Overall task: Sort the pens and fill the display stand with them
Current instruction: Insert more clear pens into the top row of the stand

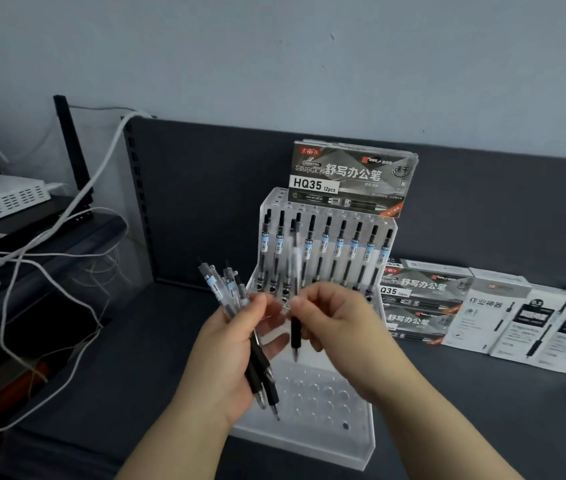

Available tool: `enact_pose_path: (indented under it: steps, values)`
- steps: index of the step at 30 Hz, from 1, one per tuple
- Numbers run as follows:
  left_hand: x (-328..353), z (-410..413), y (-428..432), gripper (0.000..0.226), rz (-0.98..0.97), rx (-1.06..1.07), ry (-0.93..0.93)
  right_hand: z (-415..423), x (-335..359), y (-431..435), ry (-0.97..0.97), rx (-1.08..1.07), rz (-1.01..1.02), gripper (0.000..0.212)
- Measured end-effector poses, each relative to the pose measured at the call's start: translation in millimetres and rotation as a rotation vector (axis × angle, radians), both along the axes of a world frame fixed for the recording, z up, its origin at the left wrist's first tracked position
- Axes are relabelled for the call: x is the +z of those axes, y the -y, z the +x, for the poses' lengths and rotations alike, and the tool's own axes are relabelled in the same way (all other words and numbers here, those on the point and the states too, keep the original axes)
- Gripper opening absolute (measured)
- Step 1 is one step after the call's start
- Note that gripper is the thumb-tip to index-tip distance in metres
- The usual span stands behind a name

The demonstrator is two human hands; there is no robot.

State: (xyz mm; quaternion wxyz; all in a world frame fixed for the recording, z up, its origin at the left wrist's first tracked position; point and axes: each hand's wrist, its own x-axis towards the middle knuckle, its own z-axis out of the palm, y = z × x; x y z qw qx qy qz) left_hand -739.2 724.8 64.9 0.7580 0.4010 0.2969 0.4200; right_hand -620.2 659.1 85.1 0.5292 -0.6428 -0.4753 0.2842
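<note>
A clear acrylic display stand (361,441) rises in steps on the dark shelf, and several black pens (340,251) stand upright in its upper row. My left hand (229,355) is closed around a bundle of several black pens (240,299), tips pointing down. My right hand (340,327) pinches a single pen (295,336) upright, tip down, above the stand's lower rows of holes. A black HQ35 pen box (350,178) rests on the stand's top.
More black pen boxes (420,299) and white pen boxes (523,323) lie on the shelf to the right. A dark back panel (205,202) rises behind the stand. White cables (32,271) and white devices (4,199) crowd the left side.
</note>
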Motion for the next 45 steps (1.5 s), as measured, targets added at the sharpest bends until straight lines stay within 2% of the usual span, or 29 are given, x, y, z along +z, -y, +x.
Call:
enact_pose_path:
  steps: [3,9,22,27,35,41,45]
  values:
    - [2.6,-3.6,-3.0,0.012,-0.02,0.066,-0.022,8.8,7.7,-1.1,-0.07,-0.122,0.091,0.007]
    - [2.4,-6.4,-9.2,0.02,-0.101,0.075,0.022,30.4,17.7,-13.7,0.01,-0.335,0.199,0.006]
    - [0.0,-15.4,-20.2,0.027,-0.284,0.045,0.147,34.1,-2.7,-45.0,0.51,-0.415,-0.119,0.006]
    - [1.3,-22.3,-21.9,0.036,-0.334,0.015,0.165,33.0,-3.0,-48.8,0.591,-0.439,-0.175,0.007]
    - [4.0,-30.9,-19.2,0.033,-0.3,-0.019,0.137,32.1,-1.9,-50.9,0.621,-0.454,-0.217,0.027]
    - [5.7,-36.0,-15.1,0.029,-0.265,-0.044,0.13,29.4,0.6,-46.1,0.617,-0.443,-0.191,0.016]
    - [4.4,-36.3,-12.9,0.028,-0.207,-0.055,0.111,10.4,5.8,-26.9,0.464,-0.447,-0.084,0.013]
